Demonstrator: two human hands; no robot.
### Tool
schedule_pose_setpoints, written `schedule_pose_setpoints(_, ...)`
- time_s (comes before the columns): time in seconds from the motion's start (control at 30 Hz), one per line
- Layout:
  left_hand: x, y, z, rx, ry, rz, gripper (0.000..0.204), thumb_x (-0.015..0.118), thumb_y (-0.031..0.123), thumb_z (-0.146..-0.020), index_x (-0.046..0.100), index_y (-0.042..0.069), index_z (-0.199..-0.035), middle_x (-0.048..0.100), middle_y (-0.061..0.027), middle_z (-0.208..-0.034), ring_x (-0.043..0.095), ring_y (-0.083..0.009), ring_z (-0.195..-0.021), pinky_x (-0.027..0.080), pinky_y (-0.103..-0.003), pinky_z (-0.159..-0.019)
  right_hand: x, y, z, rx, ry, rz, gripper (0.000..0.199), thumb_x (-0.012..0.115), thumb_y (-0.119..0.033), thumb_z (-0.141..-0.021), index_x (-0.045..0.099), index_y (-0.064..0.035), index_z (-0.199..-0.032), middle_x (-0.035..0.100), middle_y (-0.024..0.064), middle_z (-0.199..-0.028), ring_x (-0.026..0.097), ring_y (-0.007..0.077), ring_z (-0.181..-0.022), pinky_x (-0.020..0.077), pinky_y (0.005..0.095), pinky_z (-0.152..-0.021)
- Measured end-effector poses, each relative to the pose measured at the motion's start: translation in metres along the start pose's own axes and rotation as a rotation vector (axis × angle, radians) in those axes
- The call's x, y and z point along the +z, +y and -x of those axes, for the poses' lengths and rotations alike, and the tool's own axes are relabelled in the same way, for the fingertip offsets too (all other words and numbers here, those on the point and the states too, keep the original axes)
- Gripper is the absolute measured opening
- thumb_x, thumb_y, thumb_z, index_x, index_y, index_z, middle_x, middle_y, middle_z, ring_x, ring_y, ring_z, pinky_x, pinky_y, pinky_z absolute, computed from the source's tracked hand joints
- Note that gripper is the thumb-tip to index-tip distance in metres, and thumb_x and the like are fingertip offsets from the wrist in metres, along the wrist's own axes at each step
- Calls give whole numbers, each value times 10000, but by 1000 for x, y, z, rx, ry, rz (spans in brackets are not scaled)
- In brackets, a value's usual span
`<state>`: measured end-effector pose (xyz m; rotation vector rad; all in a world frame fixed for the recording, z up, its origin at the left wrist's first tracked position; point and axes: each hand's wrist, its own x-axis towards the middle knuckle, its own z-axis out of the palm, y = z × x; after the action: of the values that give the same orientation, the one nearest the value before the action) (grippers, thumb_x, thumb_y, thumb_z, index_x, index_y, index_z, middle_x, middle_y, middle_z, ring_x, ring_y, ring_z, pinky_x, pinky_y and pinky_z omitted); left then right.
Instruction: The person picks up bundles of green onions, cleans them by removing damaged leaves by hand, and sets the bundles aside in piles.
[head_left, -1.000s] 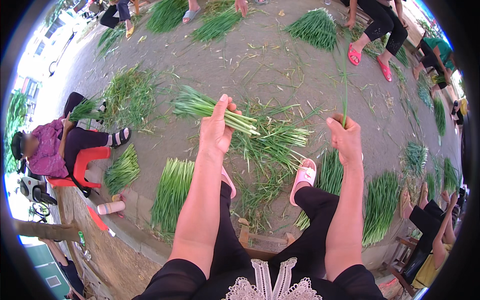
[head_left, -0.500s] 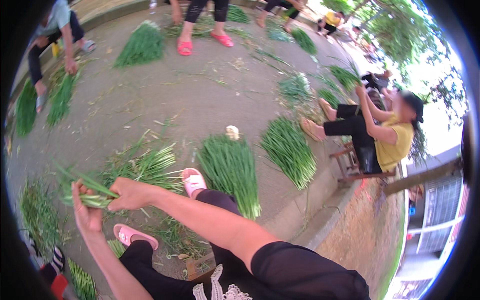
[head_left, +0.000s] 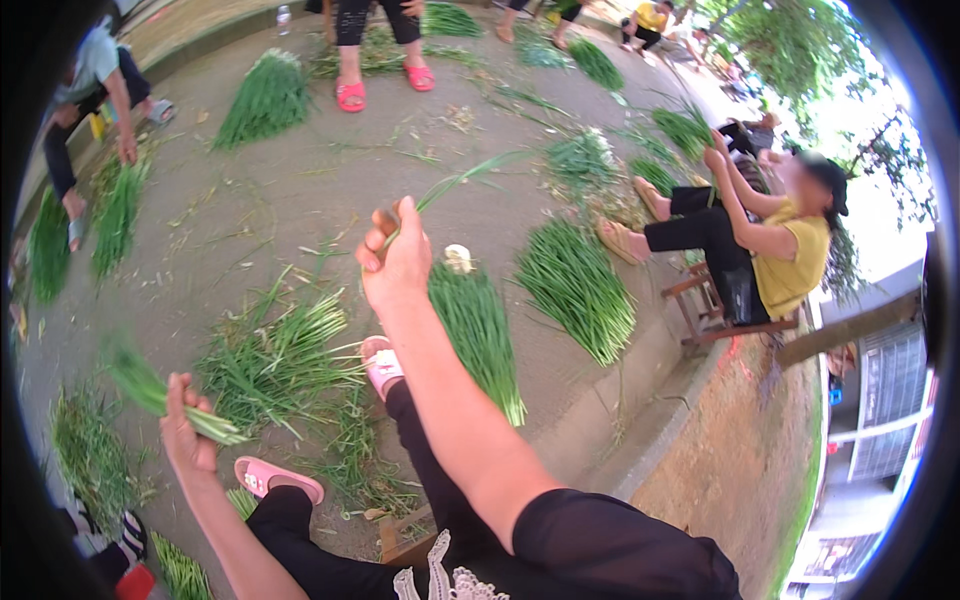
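Low on the left, my left hand (head_left: 188,430) is closed around a small bunch of green chives (head_left: 142,384), pale stem ends toward me and leaf tips blurred. My right hand (head_left: 398,262) is raised near the middle, fingers closed on a few long thin chive leaves (head_left: 462,178) that trail to the upper right. Between my hands on the ground lies a loose, untidy heap of chives (head_left: 270,360). Beyond my right forearm is a neat pile of chives (head_left: 475,335), with a white roundish thing (head_left: 457,259) at its far end.
Another neat chive pile (head_left: 575,290) lies to the right, by a seated person in a yellow top (head_left: 790,265) holding chives. More people and piles (head_left: 265,100) are farther off. Trimmed leaves (head_left: 90,440) lie at left. My pink slippers (head_left: 280,478) rest on the concrete; a curb (head_left: 660,440) runs right.
My right hand has left the bunch and swung up and right with a few leaves drawn out. The left hand stays low, still holding the bunch.
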<state>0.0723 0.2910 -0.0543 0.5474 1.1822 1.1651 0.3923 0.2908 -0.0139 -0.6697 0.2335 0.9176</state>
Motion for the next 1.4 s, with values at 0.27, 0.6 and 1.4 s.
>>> schedule_pose_setpoints(0.27,43,-19,16,-61,-167,-130,247,659,200,-789,554,-10,-864,492,-11,-555,494,-108,-454,396,-225,-411,4,56,44,375,-446,568,253,546,-283,-858,479,-96,-701,443,-7,-547,375,83,-379,271,236,-328)
schedule_pose_setpoints(0.6,39,0,19,-64,-211,-245,289,642,232,-793,562,-32,-879,519,-19,-570,501,-111,-483,402,-228,-458,-12,55,34,507,-230,506,158,540,-233,-865,501,-95,-799,490,0,-647,398,73,-435,253,210,-326)
schedule_pose_setpoints(1.4,21,22,34,-1,-435,-216,276,668,196,-768,576,14,-953,615,-71,-779,578,-129,-645,477,-262,-573,10,114,84,690,-842,1052,142,594,-195,-828,575,-63,-780,458,-36,-537,325,16,-417,219,190,-368)
